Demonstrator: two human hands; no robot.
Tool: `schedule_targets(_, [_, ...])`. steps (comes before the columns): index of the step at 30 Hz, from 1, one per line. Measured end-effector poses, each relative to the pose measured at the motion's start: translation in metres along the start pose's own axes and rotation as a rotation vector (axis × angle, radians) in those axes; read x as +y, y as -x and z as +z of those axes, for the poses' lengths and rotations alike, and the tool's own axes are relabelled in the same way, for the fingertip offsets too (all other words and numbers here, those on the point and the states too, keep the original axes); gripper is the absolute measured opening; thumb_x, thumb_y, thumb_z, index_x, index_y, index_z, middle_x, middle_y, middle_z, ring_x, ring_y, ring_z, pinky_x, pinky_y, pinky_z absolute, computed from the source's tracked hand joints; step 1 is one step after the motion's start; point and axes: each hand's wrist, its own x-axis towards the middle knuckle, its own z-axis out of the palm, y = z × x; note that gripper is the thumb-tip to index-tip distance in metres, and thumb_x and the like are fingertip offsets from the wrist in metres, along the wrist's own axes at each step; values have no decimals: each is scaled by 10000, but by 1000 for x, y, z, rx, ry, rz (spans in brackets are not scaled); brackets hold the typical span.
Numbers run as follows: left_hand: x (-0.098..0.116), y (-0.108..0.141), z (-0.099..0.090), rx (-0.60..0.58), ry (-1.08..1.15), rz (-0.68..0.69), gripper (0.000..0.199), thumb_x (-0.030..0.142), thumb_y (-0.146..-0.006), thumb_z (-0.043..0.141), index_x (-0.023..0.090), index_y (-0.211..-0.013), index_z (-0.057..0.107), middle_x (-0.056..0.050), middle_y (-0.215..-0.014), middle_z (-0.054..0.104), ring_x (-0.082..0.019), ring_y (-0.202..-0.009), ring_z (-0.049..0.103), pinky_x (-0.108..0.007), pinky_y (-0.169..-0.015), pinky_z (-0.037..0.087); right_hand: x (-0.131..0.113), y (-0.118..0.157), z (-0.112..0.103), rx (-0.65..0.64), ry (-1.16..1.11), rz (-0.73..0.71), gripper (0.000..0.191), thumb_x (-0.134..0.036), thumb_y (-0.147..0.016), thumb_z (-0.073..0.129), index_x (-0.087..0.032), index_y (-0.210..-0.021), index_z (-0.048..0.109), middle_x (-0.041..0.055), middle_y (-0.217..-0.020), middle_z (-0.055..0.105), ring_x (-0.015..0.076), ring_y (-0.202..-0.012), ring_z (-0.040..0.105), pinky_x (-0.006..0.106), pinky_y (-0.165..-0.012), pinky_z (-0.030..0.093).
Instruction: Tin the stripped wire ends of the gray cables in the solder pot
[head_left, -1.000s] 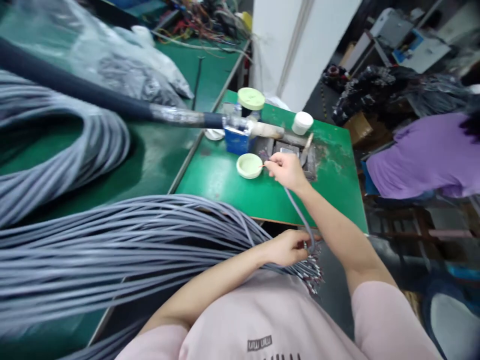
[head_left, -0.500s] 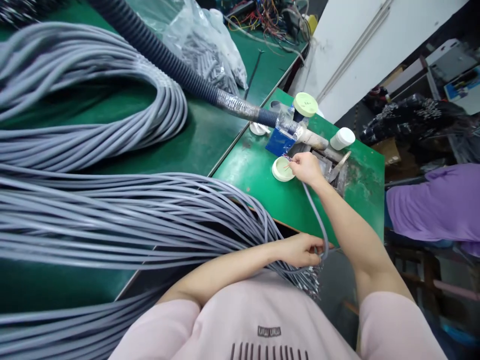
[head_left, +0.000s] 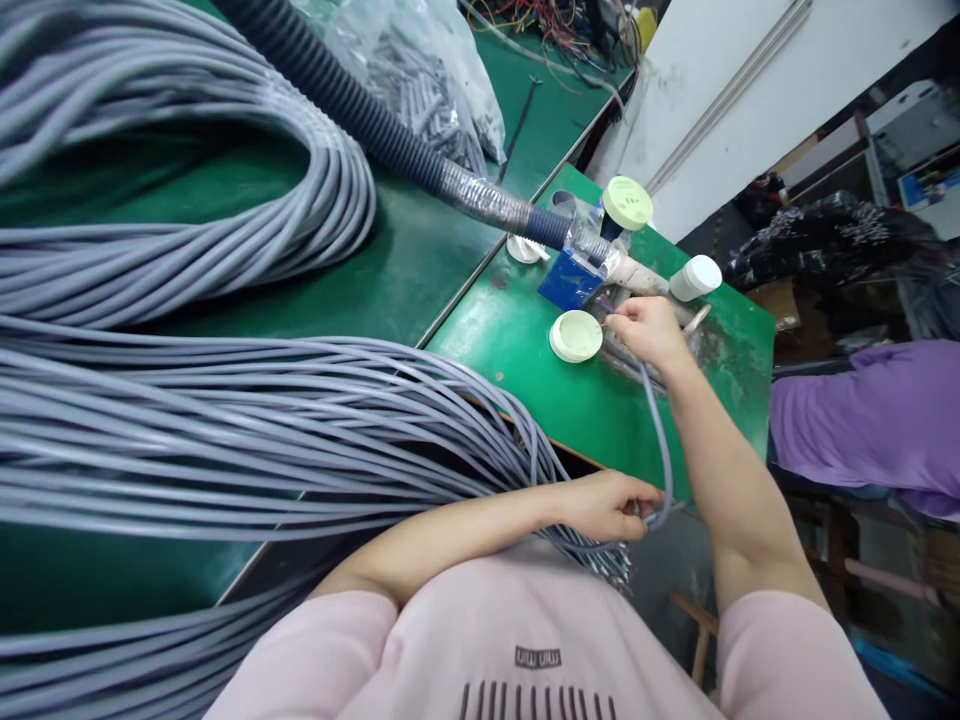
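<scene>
My right hand (head_left: 646, 330) pinches the end of a grey cable (head_left: 660, 430), with thin coloured wires poking out past the fingertips. Just left of those wires stands a small round tub (head_left: 576, 336) with pale contents. Lower down, at the bench edge, my left hand (head_left: 611, 503) is closed round the same cable, which bends up in a loop between the two hands. Many grey cables (head_left: 337, 420) run under my left forearm, and their stripped ends (head_left: 611, 565) bunch below my left hand.
A ribbed hose (head_left: 375, 125) crosses to a blue block (head_left: 570, 280) on the green bench (head_left: 480, 350). A lidded tub (head_left: 628, 203) and a white container (head_left: 696, 277) stand behind. A person in purple (head_left: 862, 420) is at the right.
My right hand has moved right with the cable end, so the wires are now outside the round tub instead of over it. My left hand has barely moved.
</scene>
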Motion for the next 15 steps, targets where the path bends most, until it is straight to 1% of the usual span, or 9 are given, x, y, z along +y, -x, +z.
schedule_targets(2, [0,-3,0,-12,-19,27,513,103,-743,535,127,-1249,611,1,-849,621,-87,-631,514,-180,-594,406,24,2,-12,55,-33,51,215,-264,-765,594,-132,-648,716,51,-584,660,156,-566,556,260,-564,377])
schedule_targets(4, [-2,-8,0,0,-39,34,523,122,-746,545,131,-1265,602,-8,-883,640,-92,-639,531,-184,-604,414,52,3,-18,95,-33,127,227,-263,-757,598,-127,-609,703,46,-538,633,145,-528,528,262,-552,371])
schedule_targets(6, [-4,-14,0,14,-58,27,560,136,-748,557,136,-1307,578,-16,-906,657,-97,-652,548,-188,-618,423,79,1,-17,116,-11,204,223,-260,-744,611,-122,-596,705,44,-526,622,141,-523,521,264,-563,381])
schedule_targets(8, [-5,-20,-1,29,-68,3,595,141,-746,567,127,-1341,552,-26,-916,673,-105,-668,566,-194,-636,432,99,-2,-12,113,7,263,211,-256,-732,625,-109,-613,718,49,-537,628,139,-532,524,267,-584,395])
schedule_targets(11, [-3,-25,-2,46,-72,-28,604,139,-744,572,116,-1347,545,-28,-902,690,-113,-677,582,-201,-652,439,116,-8,-3,94,11,316,206,-256,-721,636,-95,-634,730,62,-554,640,141,-545,531,274,-604,406])
schedule_targets(15, [-1,-30,-5,62,-88,-46,594,126,-733,561,123,-1326,566,-20,-897,696,-110,-671,582,-202,-652,437,122,-16,3,86,20,342,199,-250,-709,625,-102,-632,733,74,-570,649,161,-591,560,280,-627,422])
